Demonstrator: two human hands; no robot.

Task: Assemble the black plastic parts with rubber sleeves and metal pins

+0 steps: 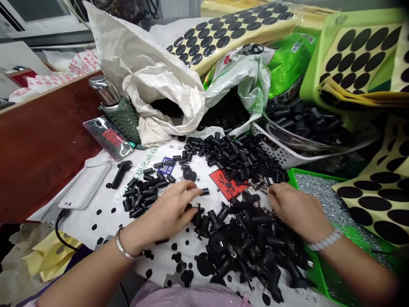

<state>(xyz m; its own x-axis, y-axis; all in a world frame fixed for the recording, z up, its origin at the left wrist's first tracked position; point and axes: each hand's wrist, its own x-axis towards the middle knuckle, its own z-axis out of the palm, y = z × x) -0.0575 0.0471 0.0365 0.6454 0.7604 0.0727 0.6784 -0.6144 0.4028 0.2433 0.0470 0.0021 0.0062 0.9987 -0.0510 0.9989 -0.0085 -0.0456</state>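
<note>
My left hand (174, 209) is over the middle of the work surface, thumb and fingers apart, with nothing gripped between them. A short black sleeve (204, 191) lies at its fingertips; I cannot tell whether they touch. My right hand (295, 209) is closed, its fingertips pinched together beside small metal pins (260, 186); what they hold is too small to make out. Between and below the hands spreads a pile of black plastic fittings (246, 243). A smaller heap of black sleeves (143, 194) is left of my left hand, and a larger heap (236, 151) lies farther back.
A green tray (292, 177) of small silvery parts stands at right, beside a white perforated basket (281, 153). Open bags (179, 98) stand behind. A phone (108, 136), white power bank (84, 187) and black earpiece-like object (119, 174) lie at left. Sticker sheets (377, 187) hang at right.
</note>
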